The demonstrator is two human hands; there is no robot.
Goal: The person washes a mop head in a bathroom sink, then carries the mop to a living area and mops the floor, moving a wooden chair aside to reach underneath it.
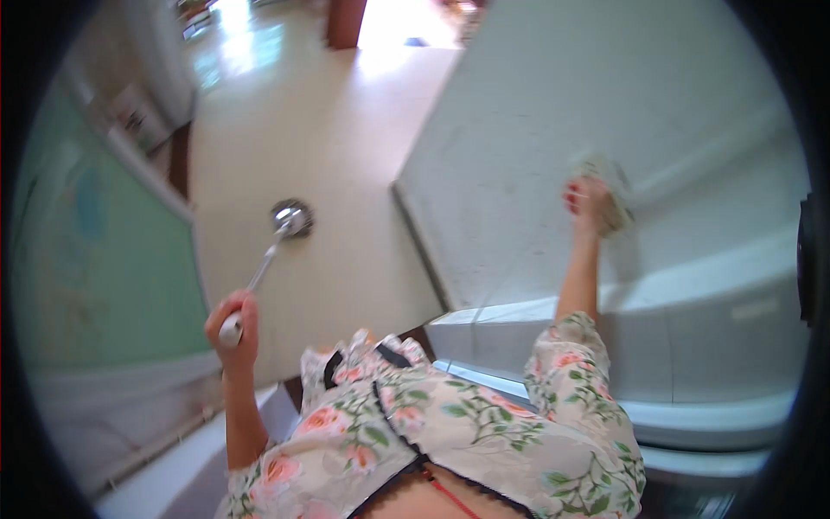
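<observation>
My left hand point(235, 329) is closed around the white-ended handle of a long-handled tool point(264, 267), perhaps a mop or a brush. The shaft runs away from me to a round, shiny metal part point(293, 218) over the pale floor. On the right, my arm reaches out straight, and my right hand point(587, 200) grips a light-coloured cloth point(609, 194) against a pale grey-white panel point(506, 162). Both the hand and the cloth are blurred, and the cloth's far side is partly hidden by the fingers.
A green board or panel with a light frame point(123, 259) stands at the left. Pale floor point(292, 130) stretches towards a bright doorway point(408, 26) with a reddish-brown post point(345, 23). White ledges point(648, 363) run along the lower right, close to my right arm.
</observation>
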